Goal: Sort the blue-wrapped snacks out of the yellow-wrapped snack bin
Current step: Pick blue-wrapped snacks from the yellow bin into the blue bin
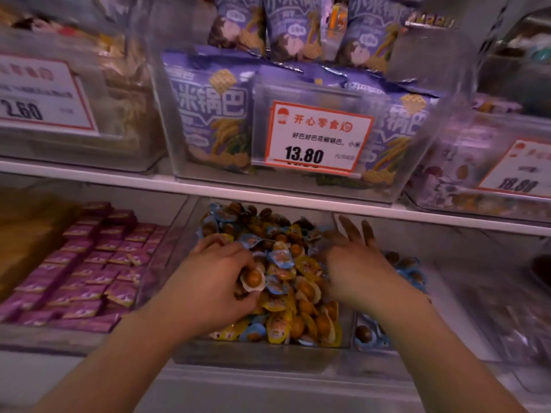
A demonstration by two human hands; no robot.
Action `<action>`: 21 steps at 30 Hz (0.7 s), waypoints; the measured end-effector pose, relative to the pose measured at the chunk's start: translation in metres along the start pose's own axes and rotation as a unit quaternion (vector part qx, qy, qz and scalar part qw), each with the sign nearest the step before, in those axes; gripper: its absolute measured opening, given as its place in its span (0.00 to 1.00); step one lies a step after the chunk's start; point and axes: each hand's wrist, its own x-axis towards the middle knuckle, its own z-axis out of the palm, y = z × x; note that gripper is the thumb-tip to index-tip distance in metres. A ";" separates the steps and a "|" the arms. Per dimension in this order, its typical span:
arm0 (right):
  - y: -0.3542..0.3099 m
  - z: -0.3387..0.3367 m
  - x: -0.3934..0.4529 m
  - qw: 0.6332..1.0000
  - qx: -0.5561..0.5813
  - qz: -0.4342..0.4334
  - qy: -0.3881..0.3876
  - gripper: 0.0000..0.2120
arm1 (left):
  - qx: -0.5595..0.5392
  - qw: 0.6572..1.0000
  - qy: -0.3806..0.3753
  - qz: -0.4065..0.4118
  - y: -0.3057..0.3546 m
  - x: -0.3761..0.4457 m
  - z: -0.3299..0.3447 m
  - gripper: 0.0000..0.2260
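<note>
Blue-wrapped snacks (278,257) lie mixed through the yellow-wrapped snack bin (262,347), most toward its middle and far end; your left hand (217,281) curls over the bin's near left, its grip pinching a brown snack in a pale wrapper (253,280), colour unclear, so check it; your right hand (353,257) hovers fingers spread over the bin's right wall; lift blue ones singly into the right-hand compartment (408,272) beside the bin.

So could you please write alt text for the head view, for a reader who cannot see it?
Left hand grips small wrapped snacks in a clear bin of mixed yellow-wrapped snacks and blue-wrapped snacks; the right hand spreads open over the pile.
</note>
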 end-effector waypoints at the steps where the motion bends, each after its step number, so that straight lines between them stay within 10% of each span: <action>1: -0.003 -0.001 0.003 1.000 -0.012 0.003 -0.022 0.32 | 0.013 1.000 0.007 -0.013 -0.003 -0.002 -0.001 0.15; 7: -0.010 -0.003 0.013 0.998 -0.012 0.039 -0.053 0.27 | 0.022 0.998 0.042 -0.037 0.001 -0.006 0.000 0.26; 13: 0.001 -0.004 0.003 0.972 0.232 0.021 0.020 0.09 | -0.001 0.997 -0.056 0.060 0.027 0.003 0.011 0.25; 21: -0.010 -0.020 -0.009 0.986 0.011 0.033 0.164 0.10 | -0.113 0.993 -0.015 0.031 0.011 0.010 0.007 0.12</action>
